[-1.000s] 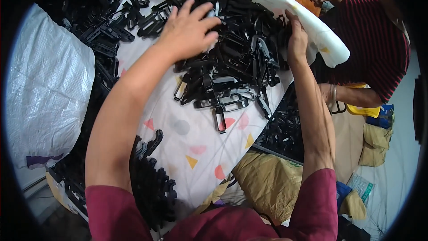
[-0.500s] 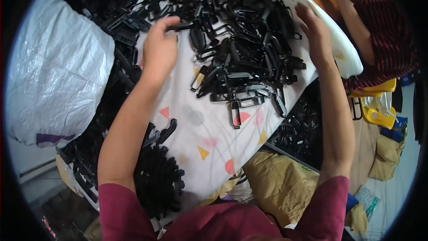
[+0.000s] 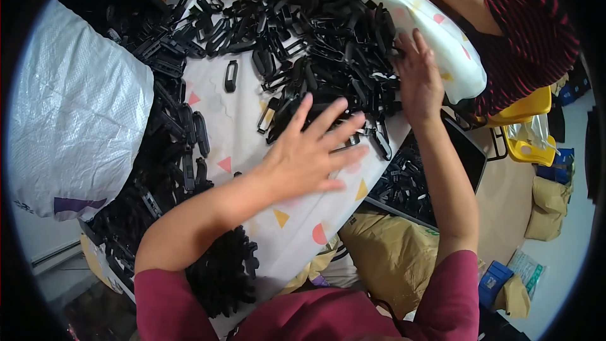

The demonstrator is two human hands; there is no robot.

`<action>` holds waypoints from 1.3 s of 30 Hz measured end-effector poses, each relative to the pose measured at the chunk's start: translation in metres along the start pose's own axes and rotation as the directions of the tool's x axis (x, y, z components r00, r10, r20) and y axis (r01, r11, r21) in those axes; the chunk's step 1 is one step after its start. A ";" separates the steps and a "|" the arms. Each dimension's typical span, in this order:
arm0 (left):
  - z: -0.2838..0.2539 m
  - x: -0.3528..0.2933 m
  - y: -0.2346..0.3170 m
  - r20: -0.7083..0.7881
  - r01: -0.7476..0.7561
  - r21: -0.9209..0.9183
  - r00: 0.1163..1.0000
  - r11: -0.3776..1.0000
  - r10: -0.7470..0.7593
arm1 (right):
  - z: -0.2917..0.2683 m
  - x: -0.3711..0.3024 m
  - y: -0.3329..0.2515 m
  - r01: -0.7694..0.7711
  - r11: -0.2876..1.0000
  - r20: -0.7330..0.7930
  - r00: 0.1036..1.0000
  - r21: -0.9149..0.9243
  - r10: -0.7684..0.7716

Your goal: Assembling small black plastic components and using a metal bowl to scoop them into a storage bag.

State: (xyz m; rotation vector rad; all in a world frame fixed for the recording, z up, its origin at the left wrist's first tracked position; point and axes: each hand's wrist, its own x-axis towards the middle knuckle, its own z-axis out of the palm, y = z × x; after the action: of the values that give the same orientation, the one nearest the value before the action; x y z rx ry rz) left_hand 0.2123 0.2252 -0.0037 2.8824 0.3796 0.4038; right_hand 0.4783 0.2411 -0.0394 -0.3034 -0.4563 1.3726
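On a white sheet (image 3: pixel 293 235) printed with coloured shapes, black plastic parts (image 3: pixel 315 31) are heaped loosely; one loop-shaped part (image 3: pixel 230 88) is separated at the pile's left. Small dark print is noted at the lower left of a white woven sack (image 3: pixel 82 113), near a purple patch (image 3: pixel 79 204); it cannot be read. Lettering on a white-and-green packet (image 3: pixel 527 271) cannot be made out. The left hand (image 3: pixel 309 158), blurred, is held with fingers spread over the pile's near edge; whether parts are touched cannot be told. The right hand (image 3: pixel 421 85) is placed beside the pile's right edge, fingers extended, unclenched. The far side is bordered by the sheet's raised edge (image 3: pixel 435 19), beyond which a person (image 3: pixel 524 38) in stripes is seen. A dark tray (image 3: pixel 464 155) is partly covered by the right forearm. Near the sheet, floor space is occupied by a gold-brown bag (image 3: pixel 385 249).
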 end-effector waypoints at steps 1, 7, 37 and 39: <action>0.007 0.007 -0.013 -0.030 0.033 0.039 0.999 0.999 -0.031 | 0.030 0.005 0.016 0.066 0.739 -0.159 0.960 -0.670 -0.229; -0.014 0.021 -0.091 -0.151 0.220 0.410 0.973 0.885 -0.171 | 0.052 0.042 0.025 -0.028 0.800 -0.137 0.988 -0.599 -0.068; -0.001 -0.003 -0.054 -0.089 0.647 0.143 0.762 0.749 -0.642 | 0.018 0.076 0.030 0.175 -0.192 0.198 0.974 -0.966 -0.110; -0.002 0.004 -0.058 -0.135 0.645 0.118 0.763 0.755 -0.632 | 0.025 0.091 0.040 0.233 -0.292 0.263 0.962 -0.928 -0.068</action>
State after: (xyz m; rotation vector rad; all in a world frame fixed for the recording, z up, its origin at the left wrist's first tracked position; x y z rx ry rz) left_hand 0.2023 0.2808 -0.0149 2.6398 1.4191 0.3781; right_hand 0.4435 0.3363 -0.0235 -1.5444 -1.7110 0.3016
